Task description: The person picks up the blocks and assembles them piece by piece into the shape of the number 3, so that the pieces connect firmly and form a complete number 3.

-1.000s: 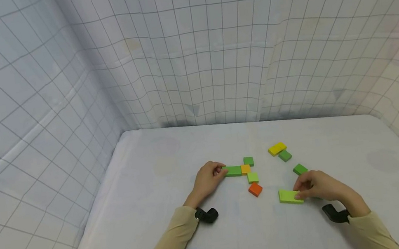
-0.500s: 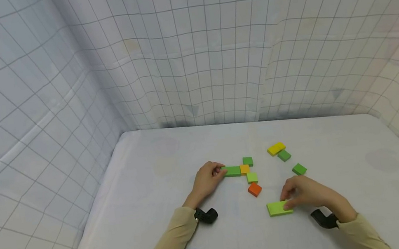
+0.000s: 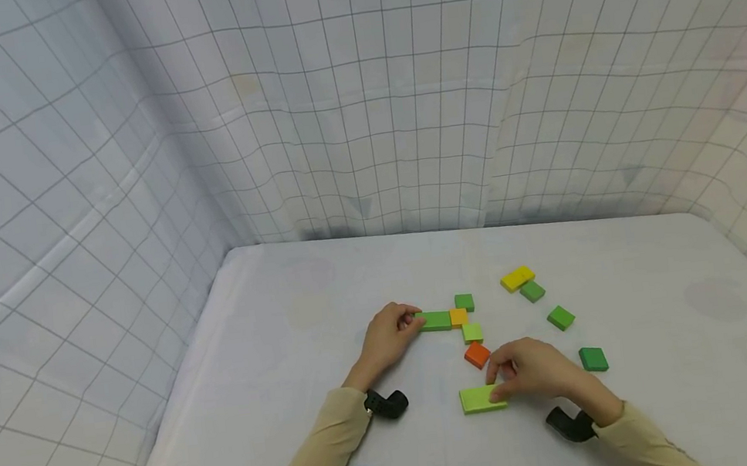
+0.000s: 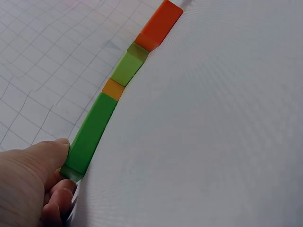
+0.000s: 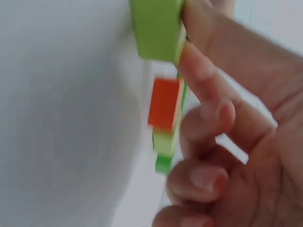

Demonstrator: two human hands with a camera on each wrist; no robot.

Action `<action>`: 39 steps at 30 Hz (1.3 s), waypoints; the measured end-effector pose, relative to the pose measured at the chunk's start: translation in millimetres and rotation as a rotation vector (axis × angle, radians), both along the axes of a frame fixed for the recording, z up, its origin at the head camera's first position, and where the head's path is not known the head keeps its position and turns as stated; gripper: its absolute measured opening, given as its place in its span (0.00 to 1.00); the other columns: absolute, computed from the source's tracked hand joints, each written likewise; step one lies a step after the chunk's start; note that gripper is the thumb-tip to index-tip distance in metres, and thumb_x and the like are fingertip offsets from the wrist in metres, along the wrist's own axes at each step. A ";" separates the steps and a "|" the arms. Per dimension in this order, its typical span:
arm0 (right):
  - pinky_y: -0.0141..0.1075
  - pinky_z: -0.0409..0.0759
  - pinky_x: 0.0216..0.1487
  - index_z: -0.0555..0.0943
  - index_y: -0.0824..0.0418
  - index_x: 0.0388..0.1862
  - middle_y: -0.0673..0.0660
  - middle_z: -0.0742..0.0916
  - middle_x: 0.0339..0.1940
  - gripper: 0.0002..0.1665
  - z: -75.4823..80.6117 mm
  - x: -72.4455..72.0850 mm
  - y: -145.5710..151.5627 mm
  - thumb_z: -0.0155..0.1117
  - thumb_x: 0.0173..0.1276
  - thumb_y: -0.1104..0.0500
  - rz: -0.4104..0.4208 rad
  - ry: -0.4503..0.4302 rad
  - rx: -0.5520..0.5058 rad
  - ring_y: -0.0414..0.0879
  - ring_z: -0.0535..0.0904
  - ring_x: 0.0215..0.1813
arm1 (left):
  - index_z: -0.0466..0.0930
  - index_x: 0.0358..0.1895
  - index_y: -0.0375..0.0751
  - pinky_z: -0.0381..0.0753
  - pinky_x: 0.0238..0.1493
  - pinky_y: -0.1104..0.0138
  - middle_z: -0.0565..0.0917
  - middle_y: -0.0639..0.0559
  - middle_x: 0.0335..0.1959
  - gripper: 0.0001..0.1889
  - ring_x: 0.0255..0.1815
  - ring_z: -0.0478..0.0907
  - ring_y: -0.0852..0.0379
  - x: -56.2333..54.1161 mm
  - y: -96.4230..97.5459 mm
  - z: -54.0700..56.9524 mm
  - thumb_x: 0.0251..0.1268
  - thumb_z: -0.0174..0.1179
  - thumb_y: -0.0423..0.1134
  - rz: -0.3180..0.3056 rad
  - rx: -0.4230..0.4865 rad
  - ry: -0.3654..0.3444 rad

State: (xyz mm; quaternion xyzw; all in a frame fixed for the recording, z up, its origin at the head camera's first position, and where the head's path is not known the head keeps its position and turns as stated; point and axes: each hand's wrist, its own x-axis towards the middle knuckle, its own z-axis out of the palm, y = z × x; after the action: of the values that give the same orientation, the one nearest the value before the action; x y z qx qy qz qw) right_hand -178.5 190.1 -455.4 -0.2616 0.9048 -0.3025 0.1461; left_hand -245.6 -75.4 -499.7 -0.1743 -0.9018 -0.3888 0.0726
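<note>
My left hand (image 3: 386, 339) pinches the left end of a long green block (image 3: 435, 321), thumb on its near side, as the left wrist view shows. The block's other end meets a small orange block (image 3: 459, 318). My right hand (image 3: 532, 369) holds a long lime-green block (image 3: 479, 399) by its right end between thumb and fingers, in front of the others. Just behind it lies a red-orange block (image 3: 477, 355), turned at an angle, its far corner near a small light-green block (image 3: 472, 333). In the right wrist view the lime-green block (image 5: 158, 30) is blurred at the top.
A small green block (image 3: 464, 302) lies behind the orange one. Farther right are a yellow block (image 3: 517, 278), a green block (image 3: 532, 291) close to it, another green block (image 3: 561, 317) and a darker green block (image 3: 593, 359). Grid-patterned white cloth (image 3: 358, 110) hangs behind the white table (image 3: 296, 289).
My right hand has carried the lime-green block leftward and slightly nearer, uncovering the darker green block at the right. My left hand stays in place on the long green block.
</note>
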 end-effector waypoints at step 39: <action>0.31 0.63 0.26 0.86 0.47 0.33 0.44 0.72 0.22 0.22 0.4 -8.5 -38.7 0.78 0.42 0.38 0.013 0.272 0.068 0.36 0.64 0.26 | 0.84 0.44 0.42 0.67 0.30 0.69 0.72 0.59 0.27 0.12 0.26 0.67 0.64 -2.0 -0.7 -3.3 0.66 0.60 0.46 -0.006 -0.001 0.010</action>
State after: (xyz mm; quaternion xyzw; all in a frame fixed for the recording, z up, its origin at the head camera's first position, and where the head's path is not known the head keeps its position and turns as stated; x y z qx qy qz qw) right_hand -187.0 151.4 -455.0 -0.3009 0.9244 -0.2323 0.0330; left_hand -247.7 -76.1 -502.9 -0.1789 -0.9011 -0.3877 0.0759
